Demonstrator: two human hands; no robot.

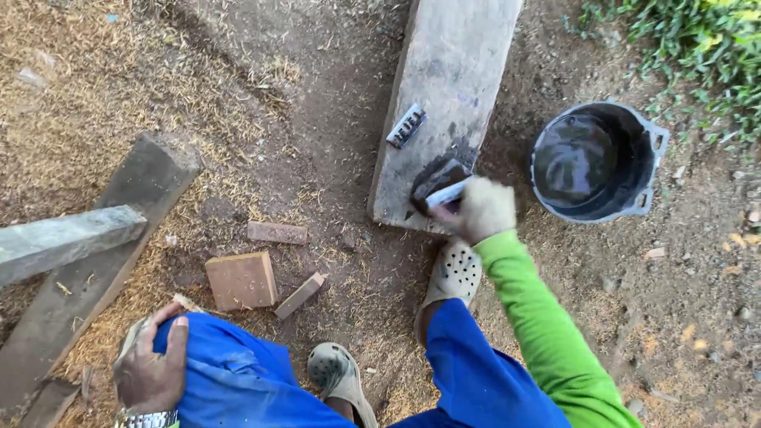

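Right hand (483, 210) reaching forward, grip closing on a white-handled brush (442, 192) at the grey wooden plank's (444, 87) near edge, round black bucket (596, 162) standing just beside, left hand (151, 368) resting flat, fingers spread, on blue-clad knee (230, 372).

Blue trousers (238, 380), green sleeve (547, 333), black bucket (598, 162), grey plank (448, 87), perforated beige clogs (453, 273).

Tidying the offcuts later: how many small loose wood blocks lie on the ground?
3: a square block, a thin piece above it, a narrow strip to its right. Sawdust may hide others.

Right of the fingers stands a dark bucket (596, 162); left lie a square wood block (241, 280), small offcuts (277, 232) and grey beams (67, 238).
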